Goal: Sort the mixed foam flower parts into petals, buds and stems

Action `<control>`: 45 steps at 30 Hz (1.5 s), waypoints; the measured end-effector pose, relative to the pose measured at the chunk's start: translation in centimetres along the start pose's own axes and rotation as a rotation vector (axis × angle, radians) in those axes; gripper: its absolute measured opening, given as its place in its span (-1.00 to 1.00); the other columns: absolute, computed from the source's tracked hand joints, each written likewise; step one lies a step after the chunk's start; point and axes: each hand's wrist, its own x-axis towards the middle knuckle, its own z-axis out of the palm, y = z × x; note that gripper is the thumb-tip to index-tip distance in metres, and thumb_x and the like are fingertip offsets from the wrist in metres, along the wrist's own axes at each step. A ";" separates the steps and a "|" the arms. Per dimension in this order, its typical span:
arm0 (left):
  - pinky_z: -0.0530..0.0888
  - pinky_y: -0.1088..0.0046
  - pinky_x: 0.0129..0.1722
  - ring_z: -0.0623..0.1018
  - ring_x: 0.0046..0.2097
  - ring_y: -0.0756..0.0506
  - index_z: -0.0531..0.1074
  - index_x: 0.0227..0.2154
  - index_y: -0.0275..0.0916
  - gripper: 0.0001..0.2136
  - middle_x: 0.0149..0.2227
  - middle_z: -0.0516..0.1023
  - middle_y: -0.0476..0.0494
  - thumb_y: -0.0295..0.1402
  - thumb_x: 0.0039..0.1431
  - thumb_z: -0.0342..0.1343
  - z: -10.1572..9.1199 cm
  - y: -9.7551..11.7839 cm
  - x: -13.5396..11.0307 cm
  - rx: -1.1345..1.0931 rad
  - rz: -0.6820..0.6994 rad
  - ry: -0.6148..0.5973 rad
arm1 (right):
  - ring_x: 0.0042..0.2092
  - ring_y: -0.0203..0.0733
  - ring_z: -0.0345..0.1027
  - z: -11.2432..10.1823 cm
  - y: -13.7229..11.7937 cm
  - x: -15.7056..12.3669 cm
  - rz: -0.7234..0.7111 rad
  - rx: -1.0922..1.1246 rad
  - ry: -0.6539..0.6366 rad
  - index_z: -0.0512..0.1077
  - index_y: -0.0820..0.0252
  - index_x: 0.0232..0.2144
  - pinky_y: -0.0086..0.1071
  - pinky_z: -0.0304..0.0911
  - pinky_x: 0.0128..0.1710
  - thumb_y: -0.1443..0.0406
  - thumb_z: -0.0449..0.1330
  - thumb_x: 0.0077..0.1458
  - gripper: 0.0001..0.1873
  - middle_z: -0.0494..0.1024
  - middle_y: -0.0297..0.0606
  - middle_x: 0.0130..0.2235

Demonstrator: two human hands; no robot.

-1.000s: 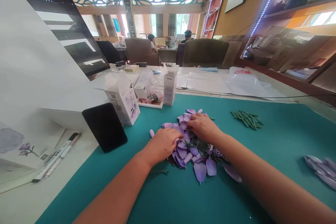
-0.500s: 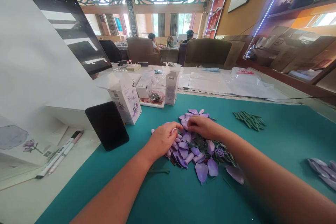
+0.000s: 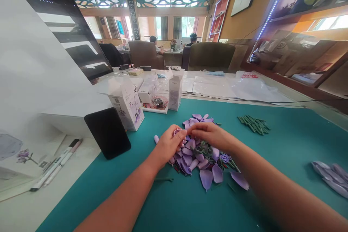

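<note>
My left hand [image 3: 170, 145] is closed around a pale purple plastic petal piece [image 3: 177, 131], which shows between thumb and fingers. My right hand [image 3: 213, 136] reaches across to it, its fingertips pressed together beside my left thumb; whatever they pinch is hidden. Beneath both hands lies a pile of loose purple flower petals [image 3: 186, 159], mixed with green parts and small red bits. A purple openwork piece [image 3: 224, 158] rests at the pile's right side. Two broad petals [image 3: 206, 179] lie at its front edge.
Green stem sticks [image 3: 254, 124] form a bundle on the green mat [image 3: 288, 145]. More purple petals [image 3: 330, 175] lie far right. A black phone [image 3: 108, 133], printed boxes [image 3: 127, 105] and markers [image 3: 56, 165] are at left. Two people sit in the background.
My right hand has moved left from the pile to meet my left hand's fingertips. The pale purple piece in my left hand now shows more. The camera view has shifted slightly.
</note>
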 end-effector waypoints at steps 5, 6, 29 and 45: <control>0.14 0.61 -0.61 0.21 -0.60 0.12 0.28 -0.45 -0.26 -0.71 -0.59 0.26 0.09 -0.10 0.10 0.05 -0.8 0.8 0.2 -0.237 -0.050 0.047 | -0.08 -0.12 0.34 -2.7 3.7 2.0 0.071 -0.689 0.277 0.49 0.16 -0.14 -0.32 0.17 -0.09 0.34 -0.06 0.18 -0.66 0.52 -0.15 -0.11; 0.14 0.61 -0.61 0.22 -0.60 0.12 0.29 -0.44 -0.26 -0.71 -0.59 0.26 0.08 -0.10 0.10 0.04 -1.0 0.9 0.3 -0.266 -0.062 0.057 | -0.06 -0.10 0.33 -2.7 4.3 2.3 0.078 -0.777 0.237 0.46 0.16 -0.09 -0.30 0.17 -0.07 0.34 -0.07 0.19 -0.64 0.51 -0.13 -0.07; 0.28 0.56 -0.55 0.33 -0.57 0.07 0.35 -0.38 -0.27 -0.73 -0.55 0.34 0.04 -0.14 0.06 0.12 -2.2 1.1 0.5 -0.424 -0.112 0.123 | 0.05 -0.08 0.31 -5.2 5.5 -0.1 0.164 -0.776 0.187 0.39 0.22 0.02 -0.28 0.18 0.02 0.36 -0.14 0.21 -0.57 0.45 -0.11 0.04; 0.35 0.51 -0.52 0.39 -0.54 0.03 0.38 -0.36 -0.29 -0.75 -0.53 0.42 -0.04 -0.18 0.06 0.13 -2.2 1.0 0.7 -0.474 -0.134 0.141 | -0.12 -0.18 0.37 -4.7 5.0 -3.2 0.032 -0.574 0.137 0.51 0.08 -0.21 -0.31 0.27 -0.11 0.44 -0.10 0.11 -0.58 0.52 -0.25 -0.13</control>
